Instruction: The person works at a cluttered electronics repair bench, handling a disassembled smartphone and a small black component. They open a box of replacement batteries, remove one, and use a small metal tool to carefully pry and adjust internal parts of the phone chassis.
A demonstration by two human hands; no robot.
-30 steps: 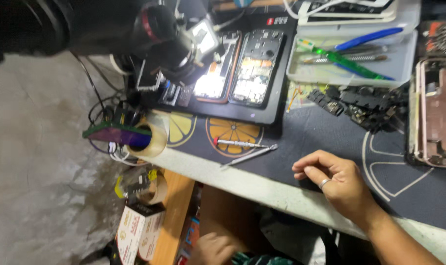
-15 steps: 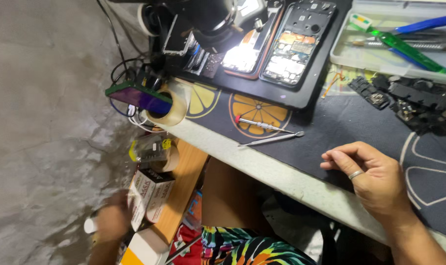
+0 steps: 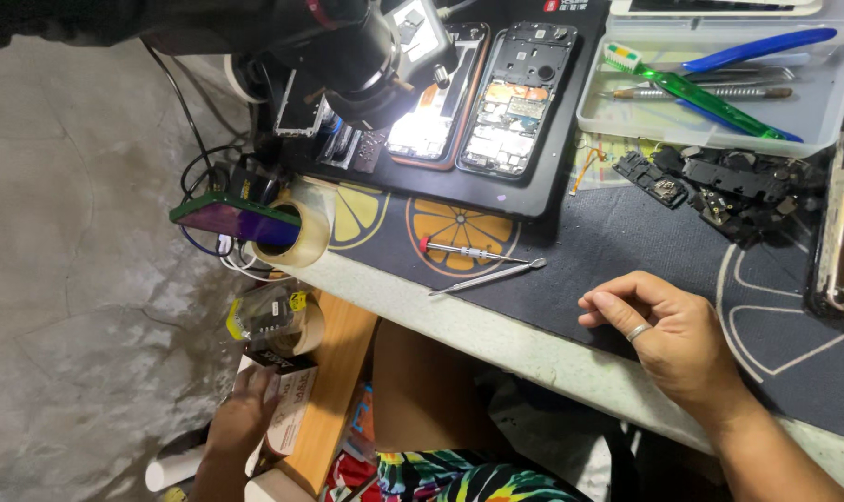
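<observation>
My right hand (image 3: pixel 668 339), a ring on one finger, rests on the dark work mat (image 3: pixel 626 242) near the table's front edge. Its fingers are curled loosely and hold nothing. A red-tipped screwdriver (image 3: pixel 468 250) and a thin metal pry tool (image 3: pixel 489 276) lie just left of it on the mat. Below the table at the lower left, my left hand (image 3: pixel 241 418) reaches down to a wooden shelf (image 3: pixel 338 372). Its fingers grip the edge of a white box (image 3: pixel 294 414) there.
Two opened phones (image 3: pixel 520 102) lie lit under a black microscope lens (image 3: pixel 366 65). A clear tray (image 3: pixel 719 116) holds a green toothbrush and tools. Black phone parts (image 3: pixel 729 186) are piled beside it. A tape roll (image 3: pixel 301 232) with a phone on it sits at the table corner.
My left hand has moved in along the shelf and now grips the white box. My right hand stays curled on the mat. The view has shifted slightly.
</observation>
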